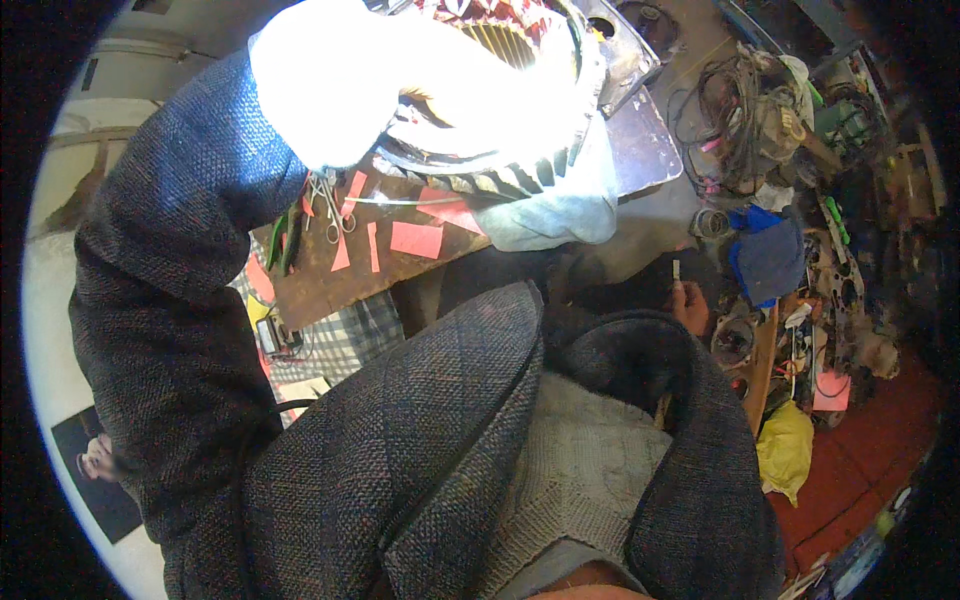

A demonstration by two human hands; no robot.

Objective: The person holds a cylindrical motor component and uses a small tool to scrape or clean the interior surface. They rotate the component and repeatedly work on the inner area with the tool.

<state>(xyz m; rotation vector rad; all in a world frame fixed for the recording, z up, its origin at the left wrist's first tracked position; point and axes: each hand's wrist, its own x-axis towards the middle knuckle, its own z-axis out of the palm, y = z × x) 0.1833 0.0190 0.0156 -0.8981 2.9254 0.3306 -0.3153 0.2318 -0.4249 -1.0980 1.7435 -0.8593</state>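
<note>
12 o'clock: our left hand [435,75] at slotted ring [500,45], glare-whited, grip we can't tell | 3 o'clock: our right hand [689,308] pinches pale strip [676,270]

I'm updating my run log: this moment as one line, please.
Left hand: at round slotted housing, glare hides grip | Right hand: holds small pale strip | Brown table: pink pieces, scissors

The left sleeve [180,170] extends from 10 o'clock into glare at a slotted ring [495,180] at 12 o'clock, pink paper pieces [416,240] lie on the worktop [310,282] toward 11, and at 3 the right hand [689,307] pinches a small pale strip [676,270].
</note>
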